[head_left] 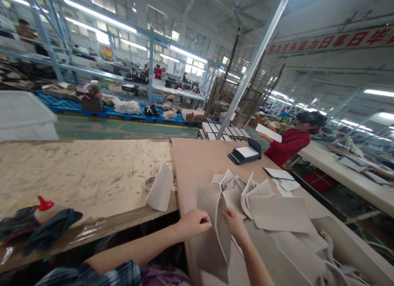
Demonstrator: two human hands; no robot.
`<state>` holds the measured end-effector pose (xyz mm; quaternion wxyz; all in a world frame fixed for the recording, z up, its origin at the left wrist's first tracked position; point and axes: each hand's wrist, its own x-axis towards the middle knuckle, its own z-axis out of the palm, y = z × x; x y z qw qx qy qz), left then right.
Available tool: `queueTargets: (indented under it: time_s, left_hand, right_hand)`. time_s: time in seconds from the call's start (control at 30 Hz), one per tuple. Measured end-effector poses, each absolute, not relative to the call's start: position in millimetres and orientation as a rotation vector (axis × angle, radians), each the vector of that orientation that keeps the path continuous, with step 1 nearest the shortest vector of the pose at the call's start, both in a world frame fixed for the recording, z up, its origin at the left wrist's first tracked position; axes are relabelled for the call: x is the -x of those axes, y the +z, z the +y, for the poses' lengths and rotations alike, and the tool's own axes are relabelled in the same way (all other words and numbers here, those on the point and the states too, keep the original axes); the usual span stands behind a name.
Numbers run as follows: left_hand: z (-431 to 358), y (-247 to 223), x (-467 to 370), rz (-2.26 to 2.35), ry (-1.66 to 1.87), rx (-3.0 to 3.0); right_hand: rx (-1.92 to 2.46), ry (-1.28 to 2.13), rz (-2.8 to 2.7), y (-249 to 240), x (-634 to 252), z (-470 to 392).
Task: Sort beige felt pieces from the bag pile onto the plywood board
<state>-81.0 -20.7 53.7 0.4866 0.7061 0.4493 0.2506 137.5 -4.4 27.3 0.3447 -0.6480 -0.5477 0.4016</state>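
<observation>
A folded grey-beige panel (209,241), like leather or coated fabric, stands partly opened in front of me. My right hand (235,226) pinches the edge of its right flap. My left hand (194,225) is closed, fingers curled, in front of the panel's left side; what it holds, if anything, is hidden. Just beyond my right hand, several similar curved pieces (258,195) stand in a loose row. A flat rectangular piece (278,214) leans at their right. More grey-beige pieces (286,253) lie heaped along the near right of the brown table (197,162).
A dark case with a white top (246,152) sits at the table's far edge. Left, a plywood bench (92,162) carries a curved pale piece (161,189), a red-capped bottle (46,210) and dark cloth (53,228). A person in red (287,144) holds a white panel (268,132).
</observation>
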Motion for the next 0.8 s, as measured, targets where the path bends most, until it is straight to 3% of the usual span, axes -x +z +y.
queueTargets:
  time_s: [0.17,0.33,0.53,0.8]
  left_hand:
    - [2,72,101,1.035,1.009,-2.113]
    - [31,83,122,0.745,0.775,-2.053]
    - [29,63,124,0.712,0.523,-1.755]
    - [27,37,130,0.765,0.516,-1.493]
  right_hand:
    - [1.714,0.980,-1.779,62,-119,-17]
    - [1.499,1.308,-1.785,75,-118,-33]
    - [1.497,1.483,-1.789,60,-128,-46]
    - [1.538,1.072,-1.905,42,-123,-57]
